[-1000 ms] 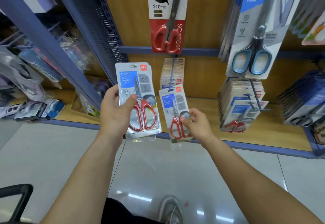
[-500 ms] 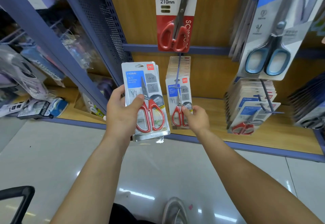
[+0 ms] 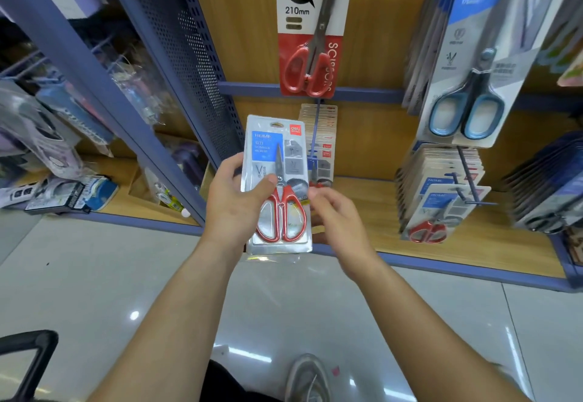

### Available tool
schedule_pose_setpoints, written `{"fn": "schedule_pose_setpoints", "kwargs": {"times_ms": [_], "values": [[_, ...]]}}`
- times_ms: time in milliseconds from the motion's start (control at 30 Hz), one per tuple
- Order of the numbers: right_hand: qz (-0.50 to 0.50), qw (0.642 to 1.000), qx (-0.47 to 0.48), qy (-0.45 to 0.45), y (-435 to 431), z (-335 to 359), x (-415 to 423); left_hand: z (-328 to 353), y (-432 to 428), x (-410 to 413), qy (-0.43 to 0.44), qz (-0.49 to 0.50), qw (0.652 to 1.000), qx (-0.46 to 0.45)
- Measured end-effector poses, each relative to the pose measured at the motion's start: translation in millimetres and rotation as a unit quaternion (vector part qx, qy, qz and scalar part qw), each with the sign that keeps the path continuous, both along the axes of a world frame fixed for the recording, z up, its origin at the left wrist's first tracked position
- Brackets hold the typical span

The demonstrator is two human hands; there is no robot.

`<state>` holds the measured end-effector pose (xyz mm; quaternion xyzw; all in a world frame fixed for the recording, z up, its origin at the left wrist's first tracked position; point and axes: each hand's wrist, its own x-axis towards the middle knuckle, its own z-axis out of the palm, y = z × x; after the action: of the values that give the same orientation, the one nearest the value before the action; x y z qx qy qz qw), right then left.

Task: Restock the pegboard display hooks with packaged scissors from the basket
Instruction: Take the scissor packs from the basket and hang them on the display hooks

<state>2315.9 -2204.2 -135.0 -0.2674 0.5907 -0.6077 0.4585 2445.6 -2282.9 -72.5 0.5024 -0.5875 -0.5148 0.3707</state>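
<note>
my left hand [image 3: 233, 203] grips the scissors pack [image 3: 277, 181], thumb across its front. my right hand [image 3: 337, 222] hangs beside its right edge, fingers loosely curled, empty.

I read "剪刀 No. 2304", "210mm" and "SCISSORS" on the hanging red-handled scissors card [image 3: 310, 23]. I read "HOME" on the blue label of the held scissors pack [image 3: 282, 162].

The held pack [image 3: 277, 187] is silver-grey with a blue label and red scissor handles. The big card [image 3: 310, 29] above is white and red with a black bubble, and the right scissors [image 3: 467, 108] have blue and black handles. The side panel [image 3: 176, 55] is blue with rows of tiny dots, and the back board [image 3: 246, 23] is yellow-brown.
</note>
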Motion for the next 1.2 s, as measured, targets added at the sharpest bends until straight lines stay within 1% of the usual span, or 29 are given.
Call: {"fn": "schedule_pose_setpoints", "kwargs": {"times_ms": [67,167,233,400,500,600,700,800,933,1200], "values": [[-0.012,1.000,-0.027,-0.002,6,14,7,1,3,-1,-0.001,-0.010,1.000,-0.008],[-0.025,0.999,-0.032,0.010,11,23,7,3,5,0,0.004,-0.021,1.000,-0.013],[-0.040,0.999,-0.033,0.000,15,21,3,5,5,1,0.001,-0.024,1.000,-0.020],[-0.085,0.995,-0.032,-0.040,33,8,-22,7,1,5,-0.050,-0.007,0.998,-0.047],[-0.119,0.992,-0.015,-0.049,48,-8,-40,7,0,7,-0.054,0.007,0.998,-0.042],[-0.122,0.991,0.048,-0.010,55,-40,-52,7,-3,10,-0.053,0.030,0.997,-0.039],[-0.086,0.990,0.107,0.033,47,-68,-52,6,-6,12,-0.043,0.051,0.997,-0.034],[-0.054,0.991,0.104,0.058,25,-79,-48,5,-8,12,-0.040,0.067,0.997,-0.021],[-0.038,0.994,0.086,0.063,-4,-83,-47,3,-10,14,-0.040,0.078,0.996,-0.011],[-0.063,0.984,0.112,0.126,-24,-93,-45,3,-10,9,-0.038,0.062,0.997,0.006]]}}
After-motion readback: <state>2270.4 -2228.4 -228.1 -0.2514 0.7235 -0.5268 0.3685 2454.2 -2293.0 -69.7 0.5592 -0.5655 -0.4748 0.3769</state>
